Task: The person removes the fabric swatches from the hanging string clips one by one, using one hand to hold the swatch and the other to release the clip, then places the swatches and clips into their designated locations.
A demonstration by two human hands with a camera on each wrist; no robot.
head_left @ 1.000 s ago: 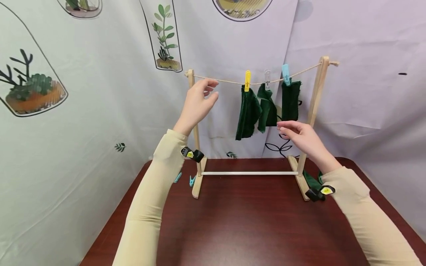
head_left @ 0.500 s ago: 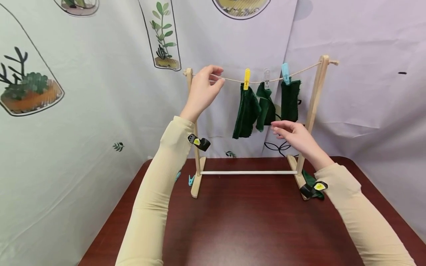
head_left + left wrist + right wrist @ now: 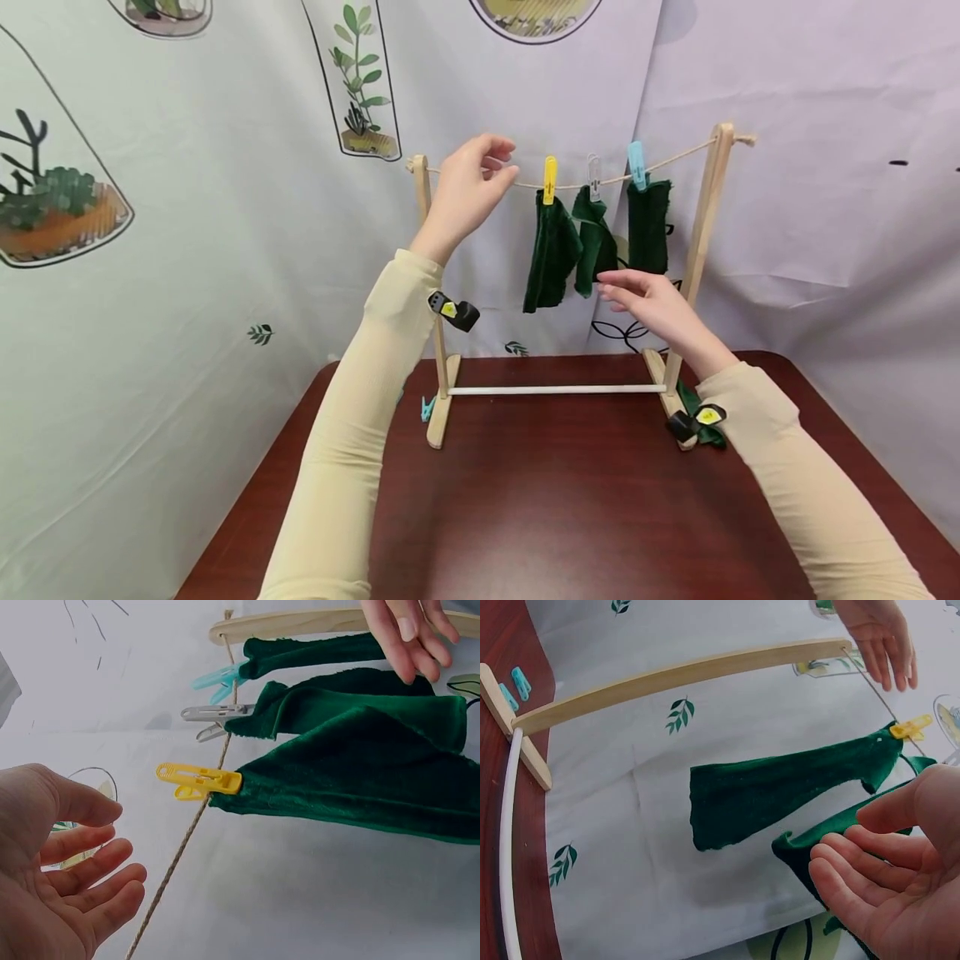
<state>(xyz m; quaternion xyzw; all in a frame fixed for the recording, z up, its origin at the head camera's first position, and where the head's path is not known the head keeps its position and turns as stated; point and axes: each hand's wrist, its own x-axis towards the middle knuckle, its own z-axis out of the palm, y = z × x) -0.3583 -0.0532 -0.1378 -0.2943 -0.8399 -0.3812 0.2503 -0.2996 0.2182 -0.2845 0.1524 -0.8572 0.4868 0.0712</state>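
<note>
Three dark green cloths hang from a string [image 3: 174, 866] on small clothespins. A yellow clothespin [image 3: 550, 180] holds the left cloth [image 3: 552, 254], a clear grey one [image 3: 217, 713] the middle cloth [image 3: 595, 242], a light blue one [image 3: 637, 165] the right cloth [image 3: 648, 225]. My left hand [image 3: 474, 190] hovers by the string, left of the yellow clothespin, its fingers loosely bent around nothing. Near the lower edge of the middle cloth is my right hand [image 3: 652, 307], fingers relaxed; in the right wrist view nothing lies in its grasp.
A wooden frame with a left post [image 3: 440, 350], a right post [image 3: 705, 225] and a white bottom bar [image 3: 555, 390] stands on the dark red table [image 3: 570, 492]. Blue clothespins [image 3: 521, 683] lie by its left foot. Green fabric [image 3: 708, 435] lies by the right foot. A patterned curtain hangs behind.
My left hand has risen and moved right along the string toward the yellow clothespin. The right hand has shifted slightly left. The cloths stay pinned.
</note>
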